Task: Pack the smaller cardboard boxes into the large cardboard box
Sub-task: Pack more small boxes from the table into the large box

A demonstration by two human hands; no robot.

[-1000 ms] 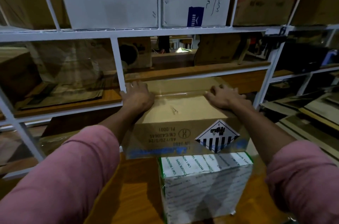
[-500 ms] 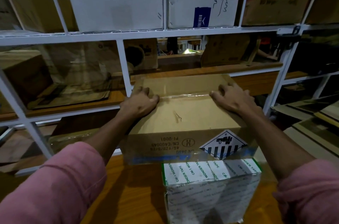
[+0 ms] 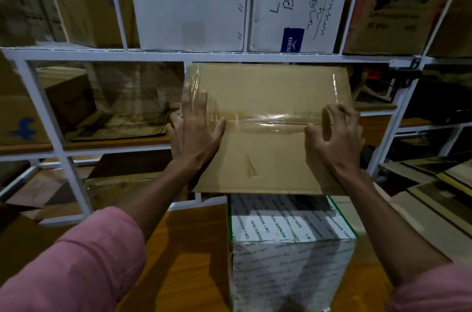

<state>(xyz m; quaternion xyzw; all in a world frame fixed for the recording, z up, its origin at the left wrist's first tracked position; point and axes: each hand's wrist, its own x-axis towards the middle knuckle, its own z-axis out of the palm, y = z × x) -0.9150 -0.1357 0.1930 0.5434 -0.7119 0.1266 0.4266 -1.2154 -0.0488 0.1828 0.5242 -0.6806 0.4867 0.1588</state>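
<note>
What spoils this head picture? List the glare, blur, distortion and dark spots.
Head view: glare runs along the clear tape on the brown box; the wide lens bows the white shelf rail; the corners go dark; the left hand and right hand look slightly soft; print on the wrapped box stays readable.

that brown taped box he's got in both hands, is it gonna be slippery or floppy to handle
The brown box probably stays stiff: its faces look flat and its edges straight. The glossy clear tape along its seam and left end may be slick under the left hand, which lies flat on it. The right hand has its fingers spread and curled at the right edge, so the hold looks loose.
</note>
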